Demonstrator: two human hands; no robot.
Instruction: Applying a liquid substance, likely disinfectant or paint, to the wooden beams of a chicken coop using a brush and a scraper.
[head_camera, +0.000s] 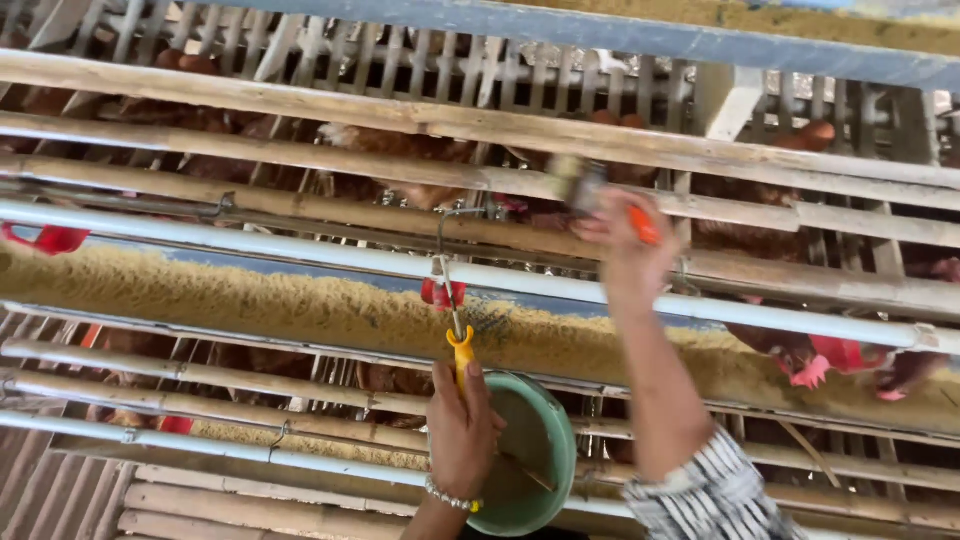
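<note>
My left hand (462, 425), with a bead bracelet on the wrist, grips a yellow-handled screwdriver (459, 352). Its thin shaft points up to a red drinker nipple (441, 293) on the white water pipe (300, 250). A green plastic bowl (535, 455) sits right behind this hand; whether the hand holds it too is unclear. My right hand (628, 250), in a striped sleeve, is raised higher and is shut on a small hammer (585, 182) with an orange handle. The hammer's blurred head is up against a bamboo rail (400, 120) of the cage.
Rows of bamboo-slat cages hold brown hens; one hen (830, 355) pokes its red-combed head out at the right. A long trough of yellow feed (250, 300) runs under the pipe. Another red drinker (50, 238) hangs at far left. More pipes and rails lie below.
</note>
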